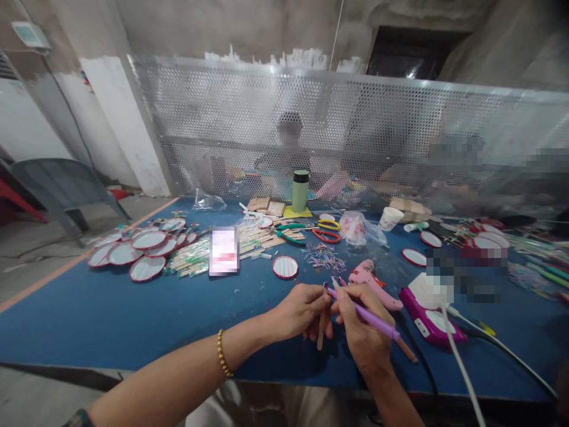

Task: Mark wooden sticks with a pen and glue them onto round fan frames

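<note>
My left hand [299,309] pinches a flat wooden craft stick [320,337], held nearly upright close to the table's front edge. A small dark bit shows at the stick's upper end. My right hand [365,335] grips a purple pen-like tool [377,321] with a pale tip, pointing at the top of the stick. A brown rod end [408,351] sticks out behind the tool; I cannot tell whether it belongs to it. Just beyond my right hand lies a pink glue gun [372,284]. A round white disc with a red rim [285,267] lies ahead of my hands.
Several red-rimmed discs [149,240] are piled at left, beside bundled sticks [191,256] and a phone [224,252]. Pliers [326,236], colourful small loops [324,257], a green bottle [301,191] and a paper cup [391,218] stand farther back. Cables run from a magenta power strip [418,314].
</note>
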The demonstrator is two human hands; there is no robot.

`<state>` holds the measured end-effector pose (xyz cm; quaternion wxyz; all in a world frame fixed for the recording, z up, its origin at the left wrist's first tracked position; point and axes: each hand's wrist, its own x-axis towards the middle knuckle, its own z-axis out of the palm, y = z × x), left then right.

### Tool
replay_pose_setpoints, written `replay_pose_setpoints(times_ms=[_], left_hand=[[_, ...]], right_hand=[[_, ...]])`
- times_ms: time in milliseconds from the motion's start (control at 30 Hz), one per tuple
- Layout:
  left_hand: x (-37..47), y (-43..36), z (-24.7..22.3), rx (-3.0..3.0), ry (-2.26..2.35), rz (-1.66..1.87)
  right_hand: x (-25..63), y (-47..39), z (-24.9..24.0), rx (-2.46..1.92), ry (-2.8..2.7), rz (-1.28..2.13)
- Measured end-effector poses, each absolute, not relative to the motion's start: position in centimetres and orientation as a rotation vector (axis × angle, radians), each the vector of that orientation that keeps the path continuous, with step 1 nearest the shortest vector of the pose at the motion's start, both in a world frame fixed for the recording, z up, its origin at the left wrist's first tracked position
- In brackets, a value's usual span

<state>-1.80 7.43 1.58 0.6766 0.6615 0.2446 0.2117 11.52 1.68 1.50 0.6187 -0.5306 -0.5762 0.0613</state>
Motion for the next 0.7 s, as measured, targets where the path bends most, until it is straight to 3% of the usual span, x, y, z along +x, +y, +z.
replay_pose_setpoints(times_ms=[700], left_hand=[[-1.75, 7.48, 1.45, 1.480, 0.546, 0.470]], right_hand=[[11.57, 1.83, 1.65, -1.205, -1.317, 0.114]])
